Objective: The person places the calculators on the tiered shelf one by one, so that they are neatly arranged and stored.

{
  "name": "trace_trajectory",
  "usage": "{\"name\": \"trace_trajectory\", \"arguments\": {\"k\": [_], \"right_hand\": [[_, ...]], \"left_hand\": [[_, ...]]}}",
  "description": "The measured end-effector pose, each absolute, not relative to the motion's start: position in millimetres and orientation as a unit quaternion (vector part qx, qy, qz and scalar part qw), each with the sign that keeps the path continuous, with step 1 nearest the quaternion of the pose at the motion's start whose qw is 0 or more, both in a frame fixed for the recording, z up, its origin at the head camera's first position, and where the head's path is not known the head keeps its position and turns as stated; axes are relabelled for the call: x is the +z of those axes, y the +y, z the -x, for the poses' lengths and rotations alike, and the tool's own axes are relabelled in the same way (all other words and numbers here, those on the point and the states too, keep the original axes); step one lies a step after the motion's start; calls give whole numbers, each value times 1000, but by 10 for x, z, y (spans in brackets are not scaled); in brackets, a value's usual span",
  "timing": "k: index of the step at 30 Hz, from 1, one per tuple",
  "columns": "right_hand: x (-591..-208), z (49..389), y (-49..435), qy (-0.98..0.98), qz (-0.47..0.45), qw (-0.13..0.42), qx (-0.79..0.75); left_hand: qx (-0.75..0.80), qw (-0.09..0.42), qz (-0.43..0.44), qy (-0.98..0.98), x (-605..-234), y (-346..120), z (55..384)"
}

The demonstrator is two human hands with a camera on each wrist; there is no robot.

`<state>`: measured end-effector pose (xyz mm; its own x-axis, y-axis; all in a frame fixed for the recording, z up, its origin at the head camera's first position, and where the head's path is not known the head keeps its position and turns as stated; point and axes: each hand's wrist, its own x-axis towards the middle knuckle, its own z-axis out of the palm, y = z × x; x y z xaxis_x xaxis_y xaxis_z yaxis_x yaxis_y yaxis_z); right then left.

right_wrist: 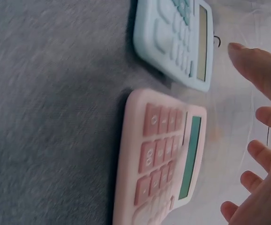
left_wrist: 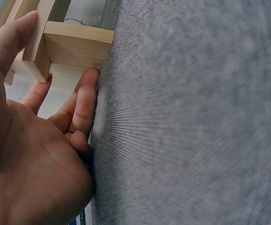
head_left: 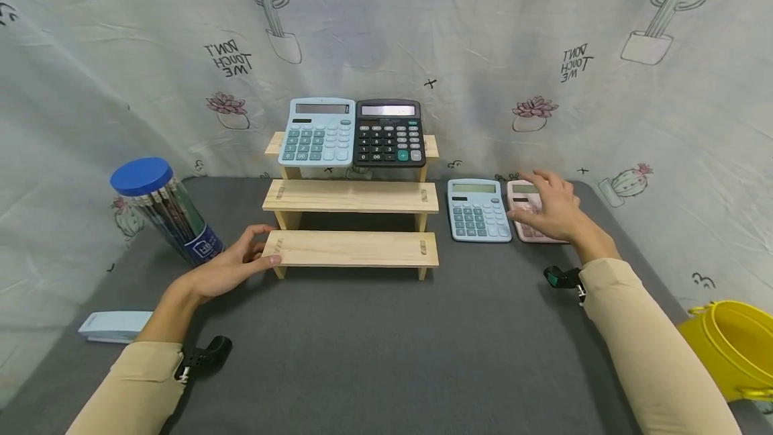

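Left grip [head_left: 232,262] pinching wooden stand [head_left: 353,248], right grip [head_left: 552,210] spread loosely over pink calculator [right_wrist: 161,159], grey table [head_left: 374,354], cactus-print fabric backdrop [head_left: 386,32]

Creased pale sheeting [head_left: 374,39] forms the walls, rising behind the far edge of the grey tabletop [head_left: 386,348] and along its left and right edges, printed with potted cacti [head_left: 284,46], reddish succulents [head_left: 535,107] and mirrored lettering [head_left: 228,59]. The tabletop is finely textured, the light soft.
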<state>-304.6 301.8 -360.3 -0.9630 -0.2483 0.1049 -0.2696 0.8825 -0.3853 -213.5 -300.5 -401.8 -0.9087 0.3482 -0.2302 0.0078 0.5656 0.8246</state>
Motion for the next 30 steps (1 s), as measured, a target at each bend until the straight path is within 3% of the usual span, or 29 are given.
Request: {"name": "trace_trajectory", "arguments": {"k": [30], "right_hand": [[-3893,3107,3280,-970,-54,-83,223]], "left_hand": [[461,183,-110,861,-4046,-3006,2139]]}}
